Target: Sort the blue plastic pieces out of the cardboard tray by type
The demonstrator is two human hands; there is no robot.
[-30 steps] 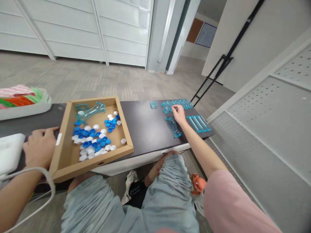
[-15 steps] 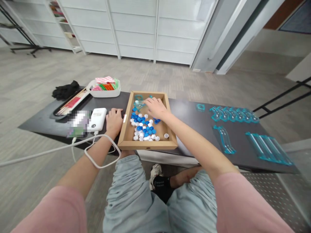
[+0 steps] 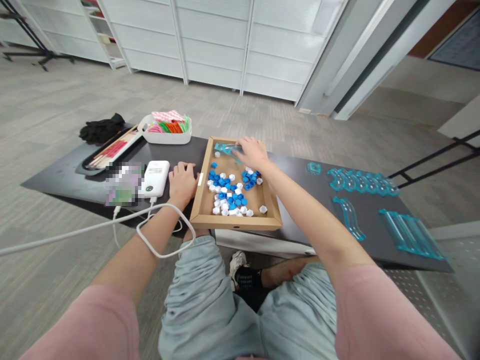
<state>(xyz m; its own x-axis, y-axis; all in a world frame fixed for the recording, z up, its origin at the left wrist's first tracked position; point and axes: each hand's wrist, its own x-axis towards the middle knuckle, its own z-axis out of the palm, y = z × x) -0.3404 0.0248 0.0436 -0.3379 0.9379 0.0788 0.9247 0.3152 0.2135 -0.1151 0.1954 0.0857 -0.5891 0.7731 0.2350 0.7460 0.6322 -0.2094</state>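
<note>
In the far part of a shallow cardboard tray (image 3: 237, 226), my right hand (image 3: 253, 152) has its fingers curled at a clear teal plastic piece (image 3: 225, 148). Part of that piece is hidden by the fingers. Nearer to me in the tray are many small hexagonal pieces, blue ones (image 3: 237, 201) and white ones (image 3: 249, 213), heaped mostly toward the left and middle. My left hand (image 3: 182, 184) lies with its fingers outstretched on the black table, by the tray's left wall and beside a white power bank (image 3: 156, 178).
Curved teal pieces (image 3: 362, 181), straight teal pieces (image 3: 410, 235), a single curved strip (image 3: 348, 218) and a small teal square (image 3: 313, 168) lie at right. At left are a white basket (image 3: 167, 137), a dark tray with sticks (image 3: 112, 150), black cloth (image 3: 101, 129) and a white cable (image 3: 165, 256).
My right hand has shifted right and farther away within the tray, and the teal piece's position has changed. A blue cluster shows more fully below that wrist. My left hand stays by the tray.
</note>
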